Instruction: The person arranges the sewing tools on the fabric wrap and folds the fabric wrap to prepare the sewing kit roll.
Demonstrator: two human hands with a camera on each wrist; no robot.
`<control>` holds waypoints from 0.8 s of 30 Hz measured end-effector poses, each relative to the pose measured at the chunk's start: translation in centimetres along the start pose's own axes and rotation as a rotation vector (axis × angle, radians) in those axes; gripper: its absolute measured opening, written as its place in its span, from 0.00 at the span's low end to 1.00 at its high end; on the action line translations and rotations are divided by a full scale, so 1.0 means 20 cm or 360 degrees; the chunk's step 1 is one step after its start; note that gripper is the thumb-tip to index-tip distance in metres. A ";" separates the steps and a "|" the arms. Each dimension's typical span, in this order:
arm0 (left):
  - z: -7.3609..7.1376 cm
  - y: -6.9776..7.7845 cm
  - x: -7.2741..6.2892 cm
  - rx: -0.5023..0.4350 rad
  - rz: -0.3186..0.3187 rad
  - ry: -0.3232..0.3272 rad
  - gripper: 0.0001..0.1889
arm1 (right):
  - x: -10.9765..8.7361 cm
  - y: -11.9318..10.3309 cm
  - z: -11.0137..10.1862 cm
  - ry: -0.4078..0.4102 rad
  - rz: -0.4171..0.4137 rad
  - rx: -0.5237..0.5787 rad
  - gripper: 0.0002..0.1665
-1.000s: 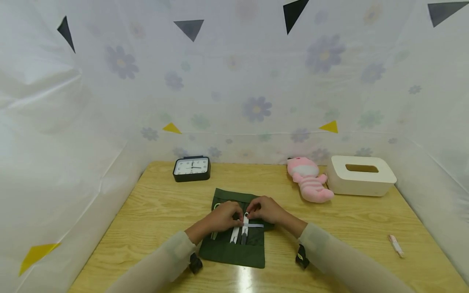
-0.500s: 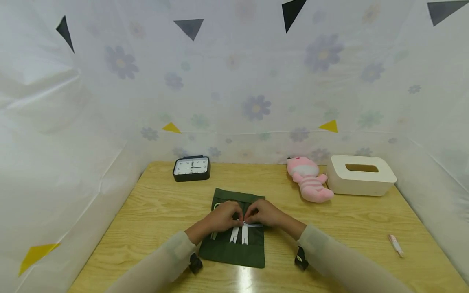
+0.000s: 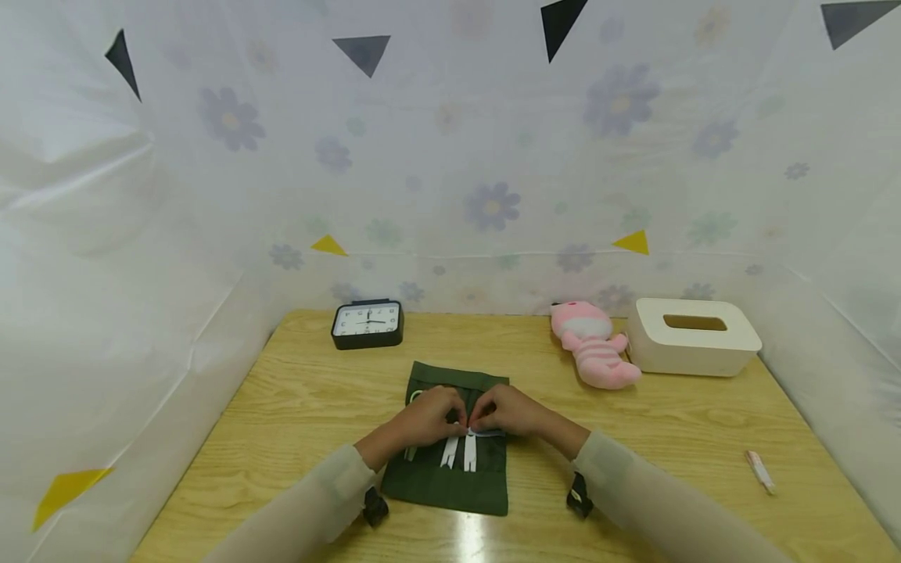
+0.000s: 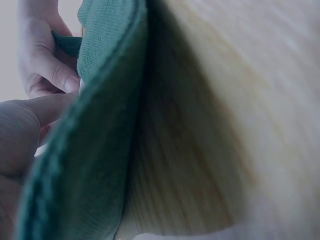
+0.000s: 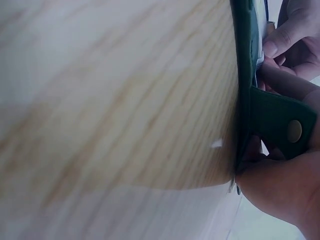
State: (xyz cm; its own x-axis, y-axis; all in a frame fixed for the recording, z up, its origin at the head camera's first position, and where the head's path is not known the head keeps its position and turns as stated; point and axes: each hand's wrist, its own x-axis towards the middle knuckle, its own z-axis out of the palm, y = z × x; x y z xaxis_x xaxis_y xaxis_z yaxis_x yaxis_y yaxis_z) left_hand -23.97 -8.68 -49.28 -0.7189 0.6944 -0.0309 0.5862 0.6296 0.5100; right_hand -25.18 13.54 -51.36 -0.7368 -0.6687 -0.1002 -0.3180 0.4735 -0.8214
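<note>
A dark green fabric pouch (image 3: 450, 490) lies unfolded on the table, with a pale band (image 3: 493, 432) across it. My left hand (image 3: 431, 414) is over its middle, thumb and finger pinching at the band. Opposite, my right hand (image 3: 512, 410) pinches the covered upper end of a white forked tool (image 3: 470, 453); the fingertips of both hands nearly meet. A second white tool (image 3: 449, 452) lies left of it. Pale green handles (image 3: 414, 396) show partly behind my left hand. In the right wrist view, a green flap with a snap button (image 5: 294, 131) stands beside my right hand.
On the wooden table (image 3: 281, 438), a black-framed clock (image 3: 367, 324) stands at the back left. A pink plush toy (image 3: 594, 348) and a cream tissue box (image 3: 693, 336) are at the back right. A small pink-and-white stick (image 3: 761, 472) lies far right.
My right hand has come down and left to the band. The white tool's ring end, visible earlier, is now hidden under fingers, and its white forked end shows lower down. My left hand stays put.
</note>
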 end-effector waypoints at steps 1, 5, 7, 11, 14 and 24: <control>0.00 0.00 0.00 0.0003 0.0002 0.0000 0.06 | 0.00 0.00 0.00 -0.0003 -0.0002 0.0002 0.05; 0.01 -0.01 0.00 0.0009 0.0007 0.0005 0.06 | -0.01 -0.01 0.00 -0.0005 -0.0006 0.0010 0.06; 0.01 -0.01 0.00 0.0007 0.0012 0.0009 0.06 | -0.01 -0.01 0.00 0.0000 -0.0006 0.0006 0.06; 0.01 -0.01 0.00 0.0003 0.0013 0.0011 0.06 | -0.02 -0.02 0.00 0.0015 -0.0010 -0.0017 0.05; 0.00 0.00 0.00 -0.0001 0.0008 0.0008 0.06 | -0.02 -0.01 0.00 0.0026 -0.0013 -0.0013 0.05; 0.00 0.00 -0.01 -0.0004 -0.0006 0.0010 0.06 | -0.03 0.01 -0.03 0.0115 -0.0027 -0.0011 0.05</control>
State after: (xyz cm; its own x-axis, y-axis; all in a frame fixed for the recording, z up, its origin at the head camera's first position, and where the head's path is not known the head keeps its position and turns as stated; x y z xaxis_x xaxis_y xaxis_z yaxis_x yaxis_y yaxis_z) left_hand -23.82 -8.75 -49.21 -0.7236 0.6896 -0.0274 0.5824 0.6315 0.5119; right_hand -25.16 14.34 -51.16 -0.7723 -0.6337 -0.0454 -0.3346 0.4664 -0.8188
